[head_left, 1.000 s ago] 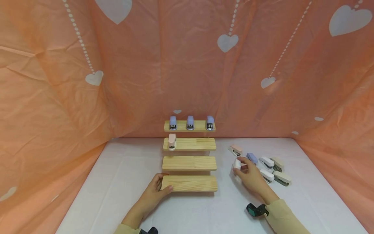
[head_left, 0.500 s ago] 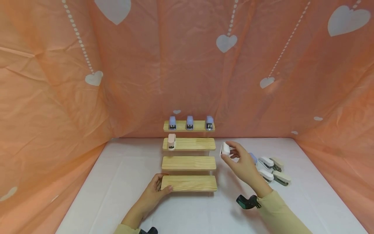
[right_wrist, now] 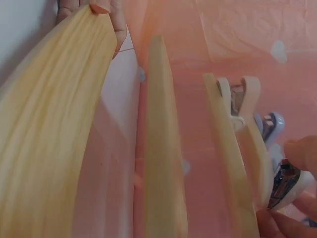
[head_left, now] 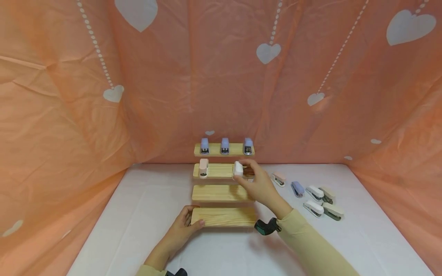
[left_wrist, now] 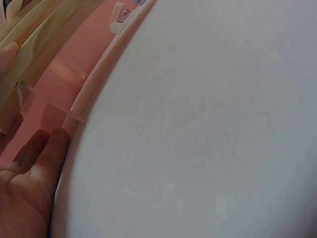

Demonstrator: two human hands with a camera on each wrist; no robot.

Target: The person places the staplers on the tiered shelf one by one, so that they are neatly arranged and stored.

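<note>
My left hand (head_left: pixel 183 227) grips the left end of the lowest wooden board (head_left: pixel 229 217) of a four-tier display rack, its thumb on the front edge. My right hand (head_left: pixel 259 184) pinches a small white stapler (head_left: pixel 238 169) over the right half of the second board from the top (head_left: pixel 221 170). A pink stapler (head_left: pixel 203 166) stands at that board's left end. In the right wrist view, the held stapler's dark metal mouth (right_wrist: pixel 285 184) shows between thumb and fingers. Several purple staplers (head_left: pixel 225 145) stand along the top board (head_left: pixel 215 149).
To the right on the white tabletop (head_left: pixel 293 237) lie a pink stapler (head_left: pixel 278 179), a purple stapler (head_left: pixel 297 189), two white staplers (head_left: pixel 314 208) and two cream-and-green staplers (head_left: pixel 333 211). The third board (head_left: pixel 217 193) bears nothing. An orange curtain (head_left: pixel 224 84) hangs behind.
My right hand has carried the white stapler left from beside the loose staplers to over the second board. My left hand keeps its grip on the lowest board.
</note>
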